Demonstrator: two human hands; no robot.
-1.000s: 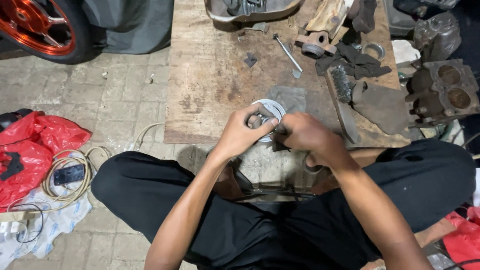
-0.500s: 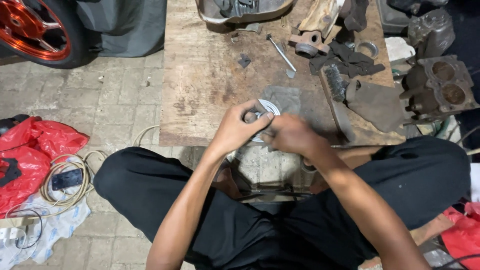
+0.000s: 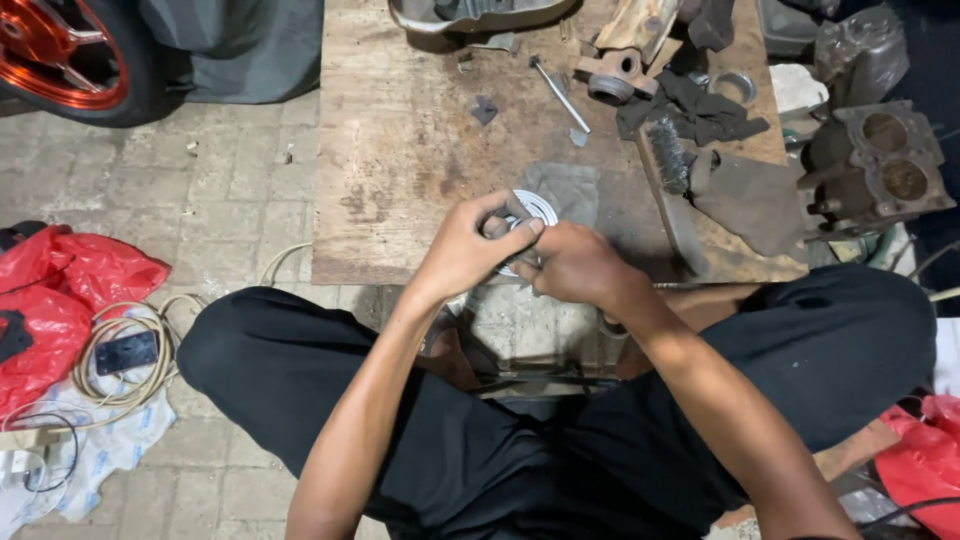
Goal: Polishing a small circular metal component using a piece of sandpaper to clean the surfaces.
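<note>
Where the two hands meet above the near edge of the worn brown wooden board (image 3: 420, 160), a round silver-grey metal ring-shaped part (image 3: 527, 210) is held between them; the left hand (image 3: 470, 250) pinches its left rim with thumb and curled fingers; the right hand (image 3: 575, 265) is closed over its lower right side, fingers folded in, knuckles up; the part sits just above a grey cloth patch (image 3: 565, 190) on the board. On the board's far side lie a slim metal rod tool (image 3: 560, 95), a rusty cast bracket with a round hole (image 3: 612, 75), a black wire brush (image 3: 672, 155) and dark crumpled rags (image 3: 700, 115); a grey twin-bore engine cylinder block (image 3: 880, 165) stands off the right edge. On the paving at left lie a crumpled red plastic bag (image 3: 60, 295), a coil of pale cable (image 3: 130, 350) round a small black rectangular box (image 3: 125, 352), and a white printed plastic package (image 3: 90, 455) beneath; an orange-rimmed motorcycle wheel (image 3: 60, 50) stands at the upper left.
</note>
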